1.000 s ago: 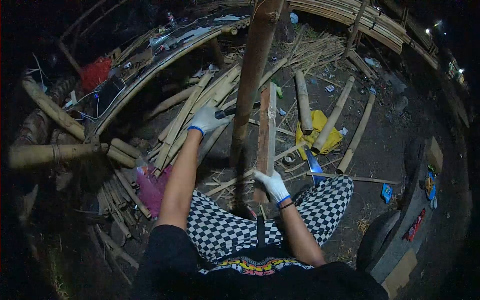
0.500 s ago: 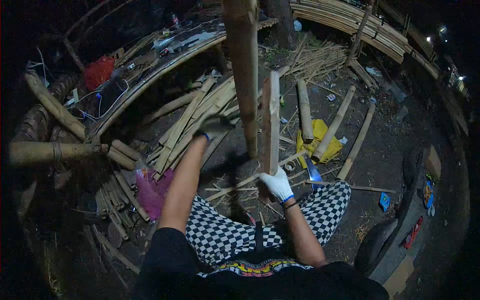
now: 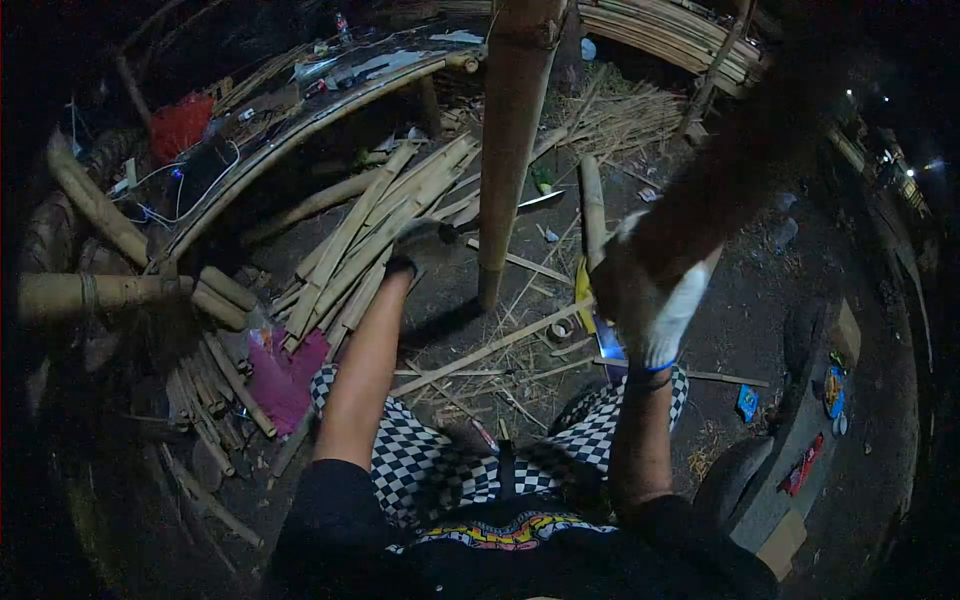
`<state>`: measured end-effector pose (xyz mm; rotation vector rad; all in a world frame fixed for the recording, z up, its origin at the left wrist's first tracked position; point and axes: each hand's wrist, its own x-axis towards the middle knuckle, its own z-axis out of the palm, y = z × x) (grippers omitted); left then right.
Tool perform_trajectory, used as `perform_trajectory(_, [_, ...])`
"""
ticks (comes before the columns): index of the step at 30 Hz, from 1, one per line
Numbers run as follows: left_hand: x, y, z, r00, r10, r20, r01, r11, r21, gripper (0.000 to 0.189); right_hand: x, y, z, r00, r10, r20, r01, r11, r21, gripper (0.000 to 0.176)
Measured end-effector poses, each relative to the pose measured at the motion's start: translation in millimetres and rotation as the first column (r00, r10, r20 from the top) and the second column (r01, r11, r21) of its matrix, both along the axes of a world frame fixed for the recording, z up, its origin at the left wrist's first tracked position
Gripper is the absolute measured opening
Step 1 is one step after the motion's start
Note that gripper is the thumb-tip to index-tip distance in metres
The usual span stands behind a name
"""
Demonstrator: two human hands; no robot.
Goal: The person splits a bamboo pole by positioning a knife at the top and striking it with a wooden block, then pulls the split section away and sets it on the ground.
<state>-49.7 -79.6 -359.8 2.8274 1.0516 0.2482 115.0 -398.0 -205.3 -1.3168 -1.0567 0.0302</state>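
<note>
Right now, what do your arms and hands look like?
Right hand wears a white glove with a blue cuff. Left hand is gloved too, but shadowed and blurred, colour unclear. Arms are bare below short black sleeves.

The left arm reaches straight forward, the gloved left hand (image 3: 420, 245) blurred. The right forearm stands raised, the gloved right hand (image 3: 655, 305) clenched in a fist.

Split bamboo slats (image 3: 370, 230) heaped on dirt ground (image 3: 770, 300), pink cloth (image 3: 285, 375) just beside; red bag (image 3: 180, 125) and white cable (image 3: 195, 195) far left; tyre (image 3: 735, 480) lower right
</note>
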Motion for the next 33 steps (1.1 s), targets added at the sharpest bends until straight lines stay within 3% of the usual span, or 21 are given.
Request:
perform_trajectory(1, [1.4,-9.3,11.8,1.000,-0.004,0.004,0.004,1.000,0.000,0.038,3.8,1.9,5.4,0.999,-0.015,0.042,0.008,0.989,0.145,0.033])
perform_trajectory(2, [1.4,-19.2,23.1,1.000,0.001,0.031,-0.001,1.000,0.015,0.038,15.0,5.1,-9.7,0.940,-0.133,0.315,0.103,0.989,0.109,0.033])
perform_trajectory(4, [5.3,-16.0,25.0,0.998,-0.001,0.058,-0.001,0.999,0.034,0.038,37.5,11.6,-39.6,0.549,-0.411,0.728,0.350,0.904,0.246,0.035])
perform_trajectory(5, [8.3,-4.0,18.1,1.000,-0.002,0.029,0.001,0.999,0.038,0.039,32.6,26.0,-59.6,0.921,-0.255,0.296,0.206,0.961,0.186,0.037])
perform_trajectory(7, [14.5,6.7,14.1,1.000,-0.012,-0.001,0.012,0.999,0.036,0.040,32.1,52.6,-127.7,0.988,-0.050,-0.146,0.053,0.998,0.018,0.041])
perform_trajectory(9, [22.5,7.8,12.0,0.999,-0.036,-0.004,0.036,0.990,0.134,0.039,34.2,51.8,-183.5,0.997,0.010,-0.080,-0.050,0.856,-0.515,0.043])
perform_trajectory(10, [25.3,13.8,12.2,0.999,-0.041,0.000,0.041,0.990,0.132,0.039,34.9,46.9,-195.6,0.985,0.095,-0.142,-0.170,0.610,-0.774,0.044])
perform_trajectory(11, [25.7,22.3,11.0,1.000,-0.010,0.000,0.010,0.993,0.116,0.038,36.2,39.1,-208.7,0.986,0.090,-0.142,-0.167,0.610,-0.775,0.044])
perform_trajectory(13, [25.8,31.2,19.3,1.000,0.030,0.006,-0.030,0.993,0.116,0.036,43.9,28.5,-224.3,0.982,0.177,-0.062,-0.172,0.719,-0.674,0.044])
perform_trajectory(14, [28.3,33.6,29.2,0.999,0.021,0.027,-0.025,0.989,0.146,0.035,47.5,27.2,-217.8,0.943,0.108,-0.314,-0.305,0.657,-0.689,0.043])
perform_trajectory(16, [23.4,15.5,19.4,0.999,-0.005,0.033,-0.001,0.988,0.154,0.033,40.9,18.5,-169.5,0.909,0.067,-0.411,-0.352,0.653,-0.671,0.040])
perform_trajectory(17, [27.3,11.7,20.4,0.994,0.100,0.040,-0.105,0.984,0.142,0.034,35.7,11.3,-135.7,0.850,0.104,-0.517,-0.415,0.736,-0.535,0.036])
perform_trajectory(19, [29.4,14.3,25.7,0.995,0.097,0.035,-0.100,0.991,0.094,0.034,29.5,4.8,-78.1,0.906,-0.036,-0.423,-0.177,0.874,-0.453,0.028])
perform_trajectory(20, [29.6,15.6,28.1,0.995,0.094,0.027,-0.095,0.994,0.048,0.035,38.2,6.8,-69.1,0.964,-0.028,-0.263,-0.035,0.972,-0.232,0.026])
perform_trajectory(22, [30.2,12.8,31.6,0.994,0.109,0.029,-0.110,0.993,0.035,0.035,39.3,-10.4,-10.8,0.979,-0.067,-0.192,0.036,0.986,-0.164,0.031])
perform_trajectory(25, [30.2,8.5,27.5,0.994,0.091,0.053,-0.096,0.990,0.099,0.036,47.6,-8.0,-6.0,0.934,0.276,-0.228,-0.154,0.884,0.442,0.033])
perform_trajectory(27, [28.4,6.8,28.8,0.996,0.063,0.070,-0.074,0.982,0.172,0.035,46.9,-2.1,-9.8,0.997,0.081,0.007,-0.076,0.900,0.429,0.037])
perform_trajectory(28, [28.6,6.2,32.4,0.999,0.036,0.012,-0.038,0.986,0.161,0.035,48.7,10.6,-44.1,0.974,0.199,-0.107,-0.128,0.876,0.464,0.042])
perform_trajectory(31, [32.6,4.2,38.9,0.999,0.036,-0.035,-0.031,0.992,0.125,0.033,24.2,30.6,-145.7,0.979,-0.079,-0.186,0.044,0.982,-0.184,0.061])
perform_trajectory(32, [33.8,2.1,39.4,0.997,0.069,-0.021,-0.066,0.992,0.107,0.033,19.5,24.9,-160.1,0.998,-0.058,0.026,0.062,0.787,-0.613,0.039])
perform_trajectory(33, [34.1,-0.7,45.0,0.984,0.157,-0.084,-0.152,0.986,0.071,0.032,39.0,30.4,-217.4,0.981,0.064,-0.183,-0.182,0.628,-0.757,0.041])
